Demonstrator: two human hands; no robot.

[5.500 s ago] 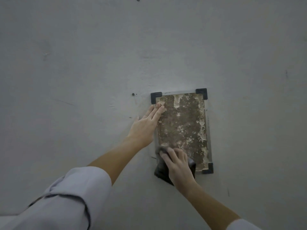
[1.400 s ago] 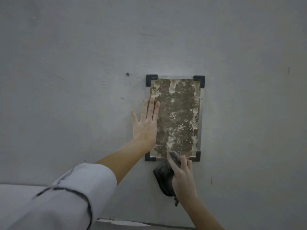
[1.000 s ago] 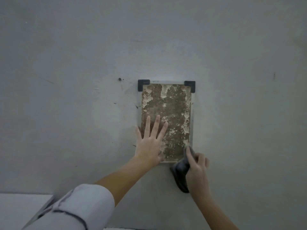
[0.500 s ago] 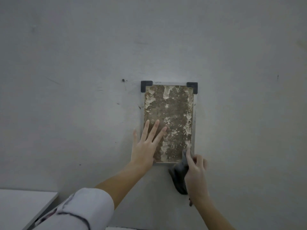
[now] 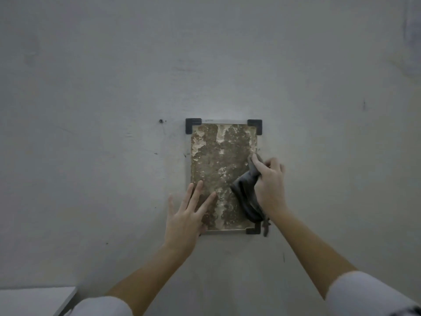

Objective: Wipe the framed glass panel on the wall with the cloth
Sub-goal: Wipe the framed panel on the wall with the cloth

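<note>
Cloth (image 5: 247,197) now higher, at right edge of upright panel (image 5: 218,165)

Grey wall (image 5: 91,87), scuffed, fills the frame. Mounted flat on it at centre: framed glass panel (image 5: 218,156), brown-mottled, with black corner brackets (image 5: 193,124). Small dark dot (image 5: 161,121) on the wall just left of the panel's top-left corner. My left hand (image 5: 184,224) lies flat over its lower-left edge.

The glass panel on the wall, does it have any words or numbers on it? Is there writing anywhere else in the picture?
No text can be read anywhere in this view.
Framed glass panel: a tiny dark mark on its top edge may be print, but it is too small to read.
Cloth, black corner clips and wall: no writing shows.
</note>
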